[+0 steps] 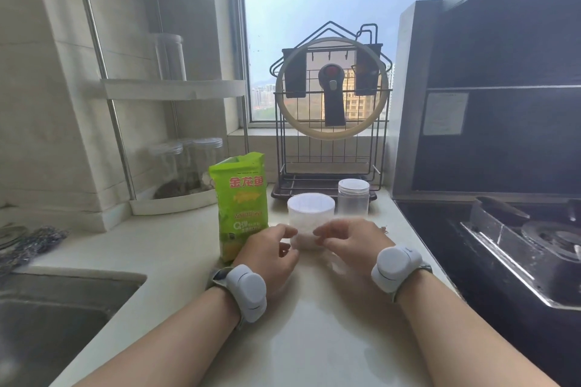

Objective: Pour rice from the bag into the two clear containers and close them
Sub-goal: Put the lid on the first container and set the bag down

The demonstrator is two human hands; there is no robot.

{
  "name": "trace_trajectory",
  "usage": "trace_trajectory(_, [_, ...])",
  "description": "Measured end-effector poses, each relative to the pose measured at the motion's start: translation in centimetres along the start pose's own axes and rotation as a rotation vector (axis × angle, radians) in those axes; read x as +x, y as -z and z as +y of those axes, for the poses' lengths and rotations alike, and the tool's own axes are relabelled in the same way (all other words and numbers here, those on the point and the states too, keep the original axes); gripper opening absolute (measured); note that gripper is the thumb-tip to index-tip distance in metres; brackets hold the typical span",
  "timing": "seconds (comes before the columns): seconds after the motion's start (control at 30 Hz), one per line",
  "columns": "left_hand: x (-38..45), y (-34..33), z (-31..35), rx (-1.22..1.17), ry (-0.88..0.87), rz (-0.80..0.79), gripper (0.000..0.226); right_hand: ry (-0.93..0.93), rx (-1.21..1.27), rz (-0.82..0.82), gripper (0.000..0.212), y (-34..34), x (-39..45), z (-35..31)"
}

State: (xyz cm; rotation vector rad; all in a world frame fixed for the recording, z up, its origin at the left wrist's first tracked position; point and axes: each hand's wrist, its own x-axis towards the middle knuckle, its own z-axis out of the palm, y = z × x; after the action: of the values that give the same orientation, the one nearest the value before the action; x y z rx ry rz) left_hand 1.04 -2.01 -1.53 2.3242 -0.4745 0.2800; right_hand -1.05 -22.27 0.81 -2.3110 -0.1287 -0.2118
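Just right of the green rice bag (240, 204) stands the nearer clear container (309, 220), lidded, likely light, stiff and slippery (best gripped round its sides), with left hand (270, 253) and right hand (349, 240) loosely curled beside it, holding nothing.

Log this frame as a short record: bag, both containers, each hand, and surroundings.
bag: green rice bag, upright on the counter, left of the containers
near container: clear container, lid on, between both hands
far container: second clear container, lid on, behind the first
left hand: left hand, fingers curled by the near container, contact unclear
right hand: right hand, likewise, blurred
surroundings: sink left, stove right
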Motion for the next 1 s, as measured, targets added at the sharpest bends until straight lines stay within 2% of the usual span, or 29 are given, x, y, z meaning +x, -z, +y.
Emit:
trace_trajectory(0.3, [0.1, -0.1, -0.1, 0.012, -0.014, -0.052, 0.048, 0.018, -0.12, -0.069, 0.045, -1.1, 1.1, 0.3])
trace_trajectory(0.47, [0.3, -0.5, -0.3, 0.027, -0.005, -0.064, 0.05, -0.009, -0.207, -0.067, 0.049, -1.0, 1.2, 0.3])
trace_trajectory(0.57, [0.1, -0.5, -0.3, 0.029, -0.011, -0.063, 0.048, -0.034, -0.156, 0.061, 0.042, -0.3, 1.2, 0.4])
trace_trajectory(0.77, [0.3, -0.3, -0.4, 0.028, -0.018, -0.069, 0.045, -0.041, -0.044, 0.569, 0.033, 2.1, 1.4, 0.5])
trace_trajectory(0.87, [0.3, -0.5, -0.5, 0.029, -0.015, -0.064, 0.043, -0.031, -0.075, 0.625, 0.043, 2.0, 1.8, 0.8])
trace_trajectory(1.0, [0.2, -0.4, -0.3, 0.034, -0.016, -0.062, 0.042, -0.04, -0.157, 0.601, 0.061, 2.4, 2.6, 0.7])
